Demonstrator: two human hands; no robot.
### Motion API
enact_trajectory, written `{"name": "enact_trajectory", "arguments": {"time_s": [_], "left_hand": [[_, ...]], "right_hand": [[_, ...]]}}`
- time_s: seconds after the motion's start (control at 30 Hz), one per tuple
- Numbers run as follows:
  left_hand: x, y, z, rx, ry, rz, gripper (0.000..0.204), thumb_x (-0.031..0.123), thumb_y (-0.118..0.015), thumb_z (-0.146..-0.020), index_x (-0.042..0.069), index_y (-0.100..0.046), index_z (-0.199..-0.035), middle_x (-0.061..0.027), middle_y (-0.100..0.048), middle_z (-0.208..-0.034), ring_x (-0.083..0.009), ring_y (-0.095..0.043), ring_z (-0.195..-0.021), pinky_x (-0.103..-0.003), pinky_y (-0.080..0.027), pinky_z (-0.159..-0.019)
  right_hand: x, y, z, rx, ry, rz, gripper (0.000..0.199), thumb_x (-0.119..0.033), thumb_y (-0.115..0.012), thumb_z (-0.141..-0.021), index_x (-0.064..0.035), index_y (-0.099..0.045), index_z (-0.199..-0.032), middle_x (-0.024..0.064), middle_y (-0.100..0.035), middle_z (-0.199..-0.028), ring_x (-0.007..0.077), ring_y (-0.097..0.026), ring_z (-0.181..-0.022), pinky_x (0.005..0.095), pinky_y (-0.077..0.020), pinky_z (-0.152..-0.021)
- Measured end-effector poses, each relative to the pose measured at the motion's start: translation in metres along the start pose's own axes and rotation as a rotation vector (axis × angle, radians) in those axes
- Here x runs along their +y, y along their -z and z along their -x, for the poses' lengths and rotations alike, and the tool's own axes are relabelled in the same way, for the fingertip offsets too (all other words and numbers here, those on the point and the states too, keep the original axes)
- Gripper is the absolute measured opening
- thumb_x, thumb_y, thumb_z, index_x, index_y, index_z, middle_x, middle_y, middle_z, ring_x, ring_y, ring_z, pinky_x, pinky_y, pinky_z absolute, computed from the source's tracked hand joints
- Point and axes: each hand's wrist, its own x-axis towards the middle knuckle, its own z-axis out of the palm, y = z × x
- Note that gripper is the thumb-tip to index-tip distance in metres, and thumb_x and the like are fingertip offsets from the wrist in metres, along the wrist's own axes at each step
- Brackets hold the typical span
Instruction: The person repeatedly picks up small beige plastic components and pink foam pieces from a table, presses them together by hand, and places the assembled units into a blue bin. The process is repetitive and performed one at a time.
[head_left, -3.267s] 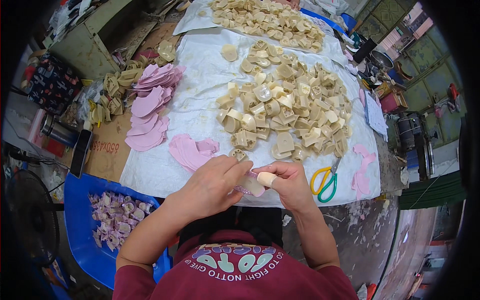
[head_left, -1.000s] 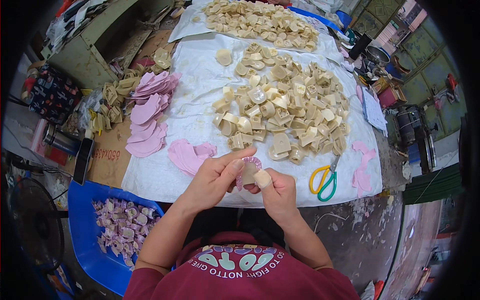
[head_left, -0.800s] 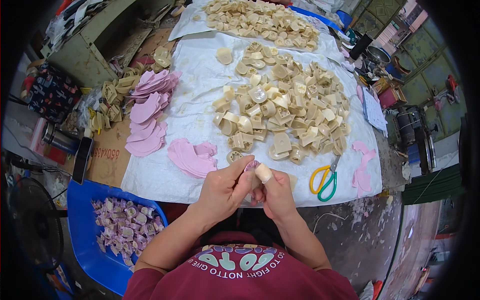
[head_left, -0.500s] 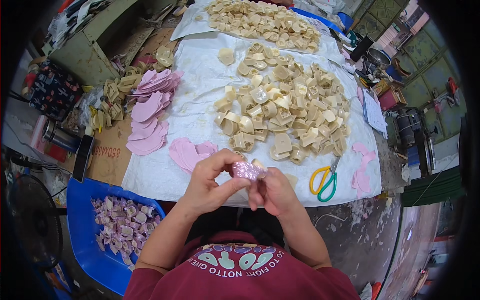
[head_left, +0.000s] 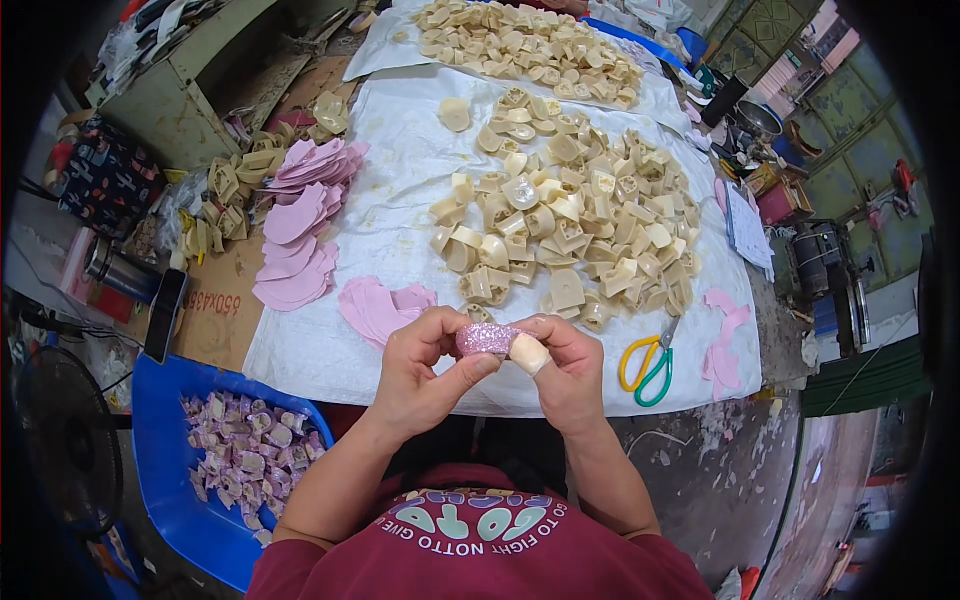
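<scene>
Just past the table's near edge, both hands hold a small shoe heel wrapped in glittery pink material (head_left: 484, 339). My left hand (head_left: 422, 372) pinches its left end between thumb and fingers. At the other end, my right hand (head_left: 572, 375) has its fingers curled against the glitter. A pale cream piece (head_left: 529, 353) covers the tip of my right thumb; whether it is a finger cover or tape I cannot tell. Pink cut-out pieces (head_left: 375, 308) lie beyond my left hand. Bare beige heels (head_left: 580, 215) are heaped beyond both hands.
Scissors with yellow and green handles (head_left: 652, 365) lie to the right, near pink scraps (head_left: 724, 345). Stacked pink cut-outs (head_left: 298, 235) line the left. A blue tub (head_left: 160, 480) of glittery pink heels stands lower left. More beige heels (head_left: 530, 50) cover the far end.
The glittery heel has turned, showing a broader curved side. My right thumb has swung up and over to its right end, bringing the cream piece into plain view.
</scene>
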Motion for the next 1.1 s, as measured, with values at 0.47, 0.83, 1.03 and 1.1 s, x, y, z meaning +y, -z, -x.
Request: {"name": "enact_trajectory", "arguments": {"time_s": [0.47, 0.83, 1.03, 1.1], "left_hand": [[0.036, 0.085, 0.055, 0.472, 0.045, -0.714, 0.033, 0.003, -0.072, -0.079, 0.001, -0.063, -0.111, -0.0009, -0.063, -0.088, -0.0073, -0.058, -0.075, -0.023, -0.047, -0.065], [0.06, 0.162, 0.124, 0.691, -0.006, -1.419, 0.05, 0.016, -0.078, -0.072, 0.004, -0.061, -0.118, -0.0162, -0.053, -0.121, -0.0322, -0.051, -0.115, -0.04, -0.04, -0.097], [-0.007, 0.097, 0.051, 0.217, -0.165, -1.291, 0.04, 0.009, -0.072, -0.075, 0.006, -0.062, -0.114, -0.0154, -0.054, -0.119, -0.0316, -0.051, -0.113, -0.04, -0.037, -0.1], [-0.038, 0.102, 0.046, 0.154, -0.107, -1.265, 0.04, 0.009, -0.072, -0.075, 0.006, -0.062, -0.114, -0.0159, -0.054, -0.119, -0.0324, -0.05, -0.113, -0.041, -0.036, -0.101]], "right_hand": [[0.048, -0.026, -0.014, -0.161, 0.086, 0.781, 0.027, -0.006, -0.064, -0.079, -0.0006, -0.06, -0.105, 0.0141, -0.064, -0.092, 0.0293, -0.064, -0.081, 0.0381, -0.0516, -0.072], [0.103, -0.072, -0.046, -0.177, 0.284, 0.99, 0.016, -0.011, -0.07, -0.076, -0.0051, -0.064, -0.089, 0.0113, -0.059, -0.084, 0.0305, -0.061, -0.078, 0.0425, -0.0479, -0.069], [0.109, -0.078, -0.052, -0.2, 0.147, 0.997, 0.008, -0.008, -0.068, -0.076, -0.0054, -0.064, -0.083, 0.0106, -0.059, -0.086, 0.0286, -0.061, -0.077, 0.0418, -0.0481, -0.067], [0.108, -0.068, -0.053, -0.163, 0.06, 0.855, 0.008, -0.005, -0.067, -0.076, -0.0049, -0.065, -0.084, 0.0104, -0.059, -0.086, 0.0259, -0.061, -0.074, 0.0387, -0.0483, -0.065]]}}
